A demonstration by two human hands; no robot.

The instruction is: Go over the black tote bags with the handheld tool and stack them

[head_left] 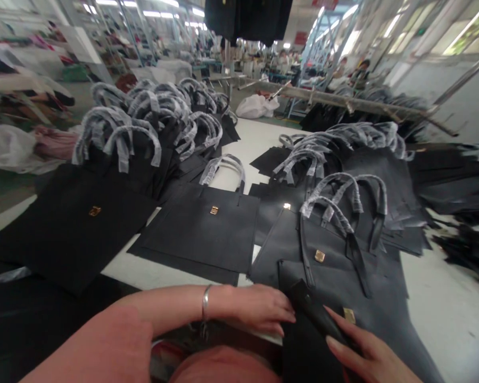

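Note:
In the lower middle, a black leather-like bag panel (pixel 309 348) stands close to my body. My left hand (pixel 265 309), wearing a silver bangle, has its fingers bent at the panel's left edge. My right hand (pixel 369 351) is closed round a dark folded strip (pixel 313 311) along the panel's upper right, its thumb on the near side. Just beyond lies a black bag panel (pixel 343 282) with a gold clasp (pixel 320 256) and plastic-wrapped handles (pixel 331 205). Another gold fitting (pixel 348 316) shows beside my right hand.
A black handled panel (pixel 207 229) with a clasp lies at centre on the white table (pixel 247 141). Stacks of handled panels (pixel 104 186) rise at left and right (pixel 377 170). A metal rail (pixel 363 103) crosses behind, and black pieces (pixel 249 18) hang overhead.

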